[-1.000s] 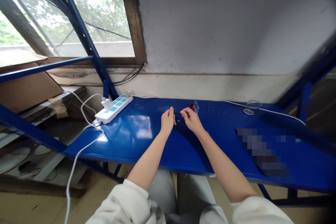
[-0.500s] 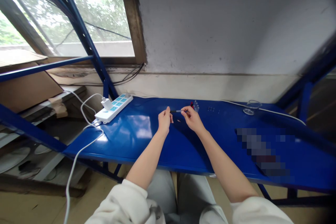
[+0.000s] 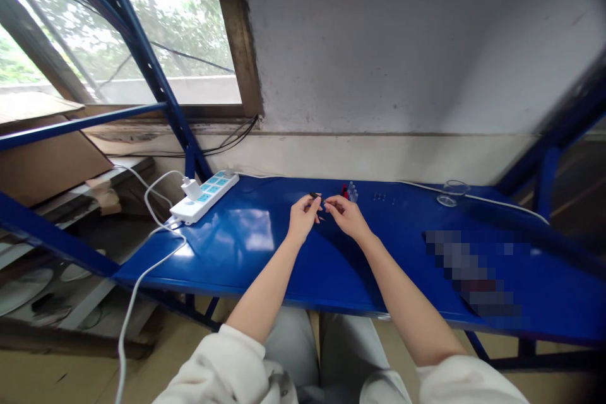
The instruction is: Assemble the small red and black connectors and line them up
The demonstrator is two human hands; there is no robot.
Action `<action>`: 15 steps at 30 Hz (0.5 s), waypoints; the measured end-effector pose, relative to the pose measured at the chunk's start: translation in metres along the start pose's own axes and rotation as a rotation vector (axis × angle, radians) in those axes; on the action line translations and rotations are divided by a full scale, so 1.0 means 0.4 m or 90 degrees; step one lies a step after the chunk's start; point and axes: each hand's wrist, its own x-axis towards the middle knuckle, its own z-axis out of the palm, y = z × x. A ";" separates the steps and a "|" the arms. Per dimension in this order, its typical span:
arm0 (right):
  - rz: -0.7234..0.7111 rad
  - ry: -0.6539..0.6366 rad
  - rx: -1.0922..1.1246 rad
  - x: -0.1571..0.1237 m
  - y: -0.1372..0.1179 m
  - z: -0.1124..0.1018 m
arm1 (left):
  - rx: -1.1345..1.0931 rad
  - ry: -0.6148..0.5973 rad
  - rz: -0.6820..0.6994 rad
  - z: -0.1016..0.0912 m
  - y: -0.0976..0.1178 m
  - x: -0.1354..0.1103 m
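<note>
Over the middle of the blue table, my left hand (image 3: 303,218) is closed around a slim black pen-like rod (image 3: 313,194); only its dark end shows above my fingers. Fingertips of my right hand (image 3: 349,216) are pinched together just to the right, close to the left fingers. Whatever sits in that pinch is too small to make out. Just behind the right hand stand several small clear pieces (image 3: 353,192) beside a red piece (image 3: 344,190). A tiny pale item (image 3: 322,219) lies below the left fingertips.
A white power strip (image 3: 203,197) with a plugged-in charger (image 3: 191,188) lies at the table's left end. Several tiny clear parts (image 3: 380,196) lie right of my hands. Farther right are a clear round container (image 3: 446,200) and a white cable (image 3: 502,202). Pixelation hides a dark object.
My hands have come closer together. The left fingers have curled over the rod, which stretched between both hands before and is now mostly hidden.
</note>
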 end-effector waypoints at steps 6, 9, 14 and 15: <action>0.015 -0.047 -0.161 -0.009 0.023 -0.033 | 0.038 0.077 0.005 -0.001 -0.009 0.002; 0.076 -0.028 -0.254 -0.016 0.048 -0.070 | 0.108 0.109 0.059 0.001 -0.012 -0.005; 0.240 -0.012 -0.305 -0.028 0.099 -0.122 | 0.270 -0.028 0.102 0.038 -0.051 0.003; 0.244 0.003 -0.316 -0.030 0.107 -0.125 | 0.299 -0.054 0.108 0.049 -0.060 0.009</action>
